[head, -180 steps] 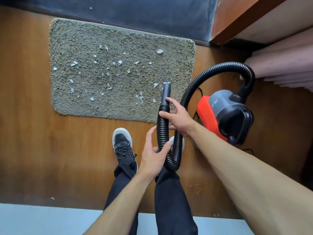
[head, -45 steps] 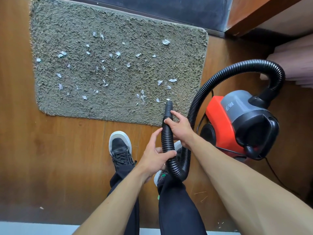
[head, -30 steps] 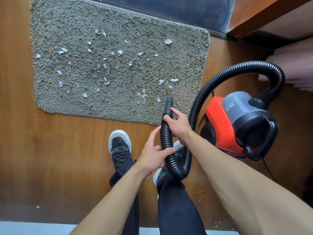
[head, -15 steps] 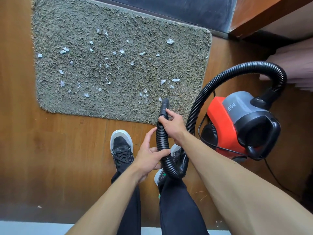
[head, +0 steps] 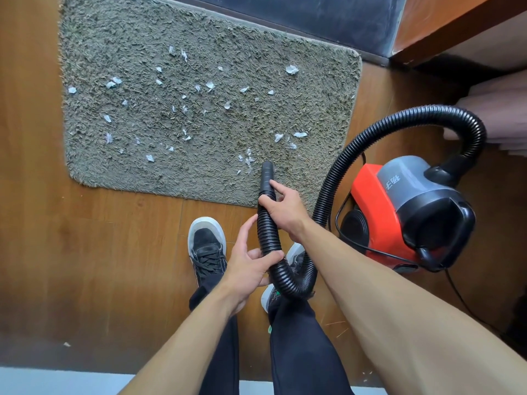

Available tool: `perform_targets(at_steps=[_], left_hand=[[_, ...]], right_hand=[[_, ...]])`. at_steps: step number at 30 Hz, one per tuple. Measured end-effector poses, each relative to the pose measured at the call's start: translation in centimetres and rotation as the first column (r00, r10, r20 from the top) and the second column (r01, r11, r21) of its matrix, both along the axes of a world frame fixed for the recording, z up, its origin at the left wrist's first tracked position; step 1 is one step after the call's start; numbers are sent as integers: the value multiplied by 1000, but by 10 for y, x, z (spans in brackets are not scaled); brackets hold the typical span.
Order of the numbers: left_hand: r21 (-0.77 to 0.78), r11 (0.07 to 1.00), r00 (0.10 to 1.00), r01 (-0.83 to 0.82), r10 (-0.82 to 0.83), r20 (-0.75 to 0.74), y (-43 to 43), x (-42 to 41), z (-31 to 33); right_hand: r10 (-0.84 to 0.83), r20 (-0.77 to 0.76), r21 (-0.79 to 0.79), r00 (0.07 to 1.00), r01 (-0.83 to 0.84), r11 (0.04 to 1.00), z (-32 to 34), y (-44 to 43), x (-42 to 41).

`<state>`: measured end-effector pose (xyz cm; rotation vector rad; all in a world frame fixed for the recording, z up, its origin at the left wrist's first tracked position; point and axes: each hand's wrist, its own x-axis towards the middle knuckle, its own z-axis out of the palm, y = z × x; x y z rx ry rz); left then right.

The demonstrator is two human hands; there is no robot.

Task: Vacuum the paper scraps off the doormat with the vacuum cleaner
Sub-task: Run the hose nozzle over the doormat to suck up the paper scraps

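A grey-green shaggy doormat (head: 142, 172) lies on the wooden floor, strewn with several white paper scraps (head: 248, 161). A red and grey vacuum cleaner (head: 399, 212) stands to the mat's right. Its black ribbed hose (head: 399, 118) arches up and loops down to me. My right hand (head: 285, 209) grips the hose just behind the smooth nozzle (head: 266, 175). My left hand (head: 251, 263) holds the hose lower down at the bend. The nozzle tip hovers over the mat's near edge, beside a small cluster of scraps.
My two black shoes (head: 206, 246) stand on the wooden floor (head: 85, 252) just below the mat. A black power cord (head: 356, 243) runs by the vacuum cleaner. A dark threshold (head: 313, 15) borders the mat's far side; wooden furniture (head: 456, 21) is at upper right.
The nozzle has shifted left along the mat's near edge, and the scrap that lay at its tip is no longer visible. Both hands keep their grip on the hose.
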<state>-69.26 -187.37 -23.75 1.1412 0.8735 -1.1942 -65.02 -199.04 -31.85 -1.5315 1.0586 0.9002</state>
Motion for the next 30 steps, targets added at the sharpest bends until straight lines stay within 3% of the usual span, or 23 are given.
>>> perform_targets(at_steps=[30], left_hand=[[-10,998,996,58,-57,68,-16,42,-22]], right_hand=[[39,120,-128,992,-23,992,-6,-23,41]])
